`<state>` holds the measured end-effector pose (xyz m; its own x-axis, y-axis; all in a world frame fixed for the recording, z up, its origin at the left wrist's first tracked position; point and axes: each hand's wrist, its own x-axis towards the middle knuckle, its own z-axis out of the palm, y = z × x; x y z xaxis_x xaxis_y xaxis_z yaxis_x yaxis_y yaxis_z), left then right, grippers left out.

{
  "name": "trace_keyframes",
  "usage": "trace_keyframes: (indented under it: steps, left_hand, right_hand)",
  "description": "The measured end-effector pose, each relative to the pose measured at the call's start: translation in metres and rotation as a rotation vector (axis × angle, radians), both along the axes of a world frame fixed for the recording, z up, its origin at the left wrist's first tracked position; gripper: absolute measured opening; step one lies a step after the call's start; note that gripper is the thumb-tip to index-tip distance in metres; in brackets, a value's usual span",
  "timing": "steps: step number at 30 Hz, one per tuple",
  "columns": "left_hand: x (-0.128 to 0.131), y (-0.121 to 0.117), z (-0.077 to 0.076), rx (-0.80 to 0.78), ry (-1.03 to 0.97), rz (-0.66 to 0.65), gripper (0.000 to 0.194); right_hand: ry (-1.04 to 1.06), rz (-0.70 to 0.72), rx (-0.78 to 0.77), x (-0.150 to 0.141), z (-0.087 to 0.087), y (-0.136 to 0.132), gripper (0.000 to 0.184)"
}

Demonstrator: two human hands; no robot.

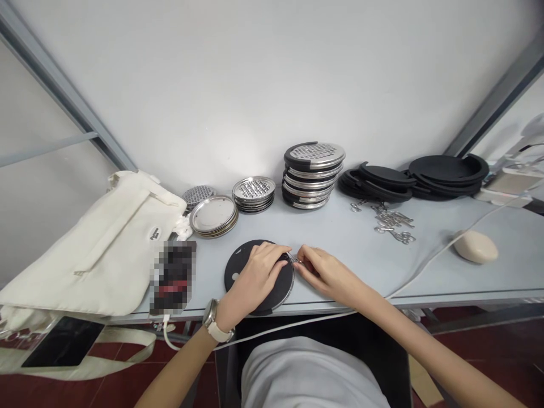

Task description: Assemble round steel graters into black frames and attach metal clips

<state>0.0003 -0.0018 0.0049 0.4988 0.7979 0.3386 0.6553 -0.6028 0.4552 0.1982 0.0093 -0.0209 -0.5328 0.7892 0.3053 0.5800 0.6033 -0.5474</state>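
On the counter (442,283), a black disc (275,292) lies under the left hand (260,273), thumb and fingers parted; the right hand (325,271) pinches a metal piece (293,258) at the disc's rim

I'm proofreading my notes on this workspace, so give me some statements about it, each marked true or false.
1. The left hand rests on a black disc. True.
2. A watch is worn on the right arm. False: the watch is on the left arm.
3. The right hand has its fingertips at a small metal piece. True.
4. The loose metal clips lie beside the white bag. False: the loose metal clips lie in front of the round black parts, away from the white bag.
5. The tall grater stack stands left of the round black parts. True.
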Motion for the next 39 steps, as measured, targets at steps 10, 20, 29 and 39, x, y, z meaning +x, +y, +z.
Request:
trace_keyframes:
  steps: [10, 20, 29, 39]
  left_hand:
    - [-0.0002, 0.0006, -0.0002, -0.009, -0.014, -0.009, 0.031]
    - [0.0008, -0.0007, 0.0019, -0.007, -0.002, -0.012, 0.032]
    - [0.0009, -0.0017, 0.0024, 0.029, 0.045, 0.02, 0.027]
    - [0.0016, -0.0012, 0.0022, 0.04, 0.075, 0.048, 0.021]
  right_hand:
    - [-0.025, 0.038, 0.042, 0.0008, -0.0021, 0.0024, 0.014]
    - [-0.013, 0.023, 0.037, 0.001, -0.0016, 0.0018, 0.013]
    - [0.029, 0.055, -0.002, 0.0014, -0.0019, 0.0027, 0.014]
    - [0.065, 0.07, 0.004, 0.0018, -0.0023, 0.0028, 0.015]
